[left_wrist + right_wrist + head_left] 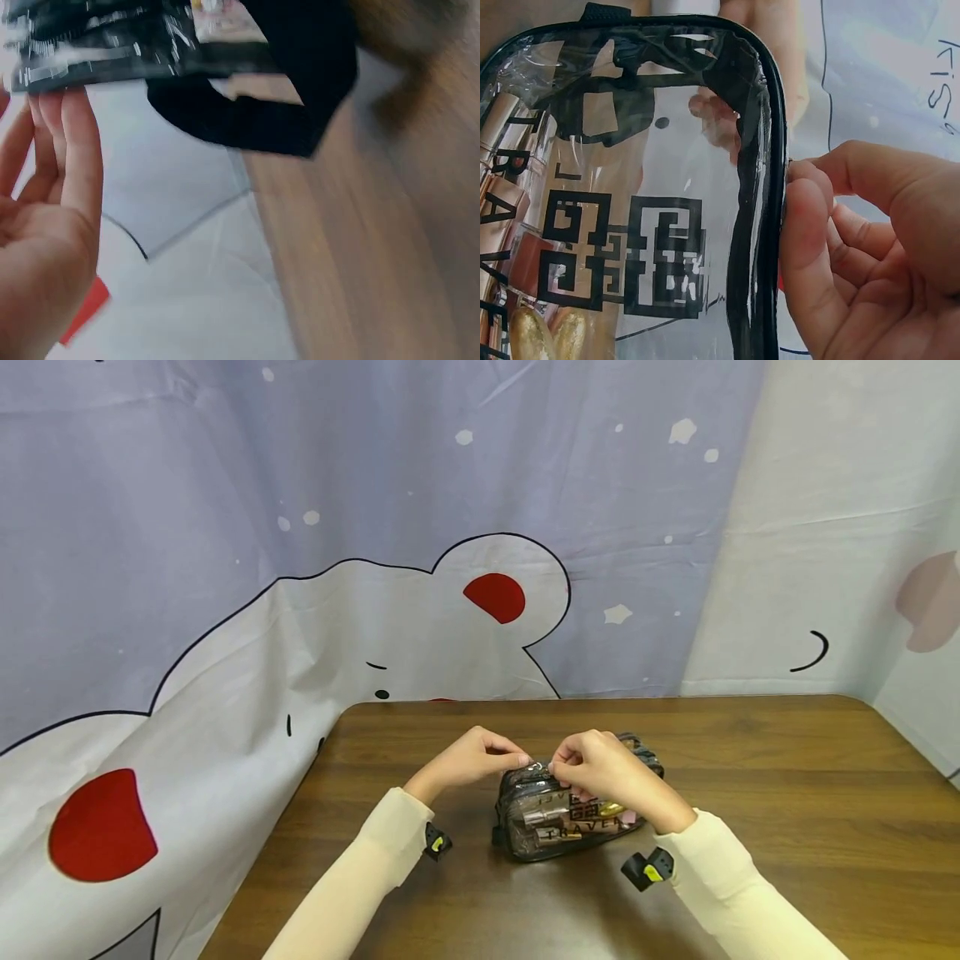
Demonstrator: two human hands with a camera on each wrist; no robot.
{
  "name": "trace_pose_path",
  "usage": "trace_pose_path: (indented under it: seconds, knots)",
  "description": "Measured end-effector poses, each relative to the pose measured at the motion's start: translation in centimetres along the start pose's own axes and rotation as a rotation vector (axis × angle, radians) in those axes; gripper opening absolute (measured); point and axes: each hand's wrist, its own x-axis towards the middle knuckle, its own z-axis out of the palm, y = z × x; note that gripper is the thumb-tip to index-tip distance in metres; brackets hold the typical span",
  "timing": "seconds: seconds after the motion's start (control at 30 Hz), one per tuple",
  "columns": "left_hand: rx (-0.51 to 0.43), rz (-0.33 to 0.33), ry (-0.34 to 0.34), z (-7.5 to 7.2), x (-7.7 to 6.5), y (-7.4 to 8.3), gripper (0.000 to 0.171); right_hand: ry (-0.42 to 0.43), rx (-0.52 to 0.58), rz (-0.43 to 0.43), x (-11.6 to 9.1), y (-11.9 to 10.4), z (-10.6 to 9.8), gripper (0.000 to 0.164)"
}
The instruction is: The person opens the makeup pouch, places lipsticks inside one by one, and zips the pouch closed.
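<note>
A clear cosmetic bag with black trim and black TRAVEL lettering stands on the table. Through its wall in the right wrist view show metallic tubes and shiny gold pieces. My left hand pinches the bag's top edge near its left end; in the left wrist view its long fingers reach up against the dark edge. Close beside it along the top, my right hand pinches the zipped edge between thumb and forefinger. Whether a zipper pull lies between those fingertips, I cannot tell.
The brown wood-grain table extends around the bag. Behind and to the left hangs a printed curtain with white bear shapes and red patches. A black wrist camera sits on the left sleeve, another on the right.
</note>
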Motion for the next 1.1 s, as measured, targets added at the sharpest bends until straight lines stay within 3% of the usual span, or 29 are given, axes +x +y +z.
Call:
trace_pose_path:
  seconds: [0.17,0.27,0.37,0.47,0.67,0.77,0.93,1.1]
  knots:
    - [-0.193,0.026,-0.027,-0.1,-1.4,-1.6,0.018,-0.006,-0.010,0.002,-0.1,0.2,-0.2,0.012]
    - [-0.256,0.098,-0.047,0.4,-1.8,-1.4,0.017,-0.006,-0.020,0.016,-0.3,0.5,-0.5,0.012]
    - [-0.227,0.184,-0.034,1.0,-1.8,-0.6,0.015,0.001,-0.029,0.016,-0.5,0.6,-0.8,0.012]
    - [-0.204,0.221,-0.005,1.5,-1.7,0.0,0.014,0.020,-0.055,0.015,-0.7,0.7,-0.9,0.012]
    - [-0.222,0.216,0.070,2.3,-1.7,1.1,0.014,0.100,-0.127,-0.001,-0.6,0.2,-0.9,0.012]
    - [-0.254,0.218,0.074,2.4,-1.5,1.7,0.016,0.121,-0.132,-0.029,-0.5,-0.5,-0.9,0.013]
    - [-0.283,0.220,0.055,2.6,-1.2,2.4,0.017,0.122,-0.154,-0.073,-0.5,-1.4,-0.6,0.013]
    - [-0.234,0.235,0.078,2.6,-1.2,2.5,0.014,0.095,-0.167,-0.071,-1.2,-1.5,-1.0,0.015]
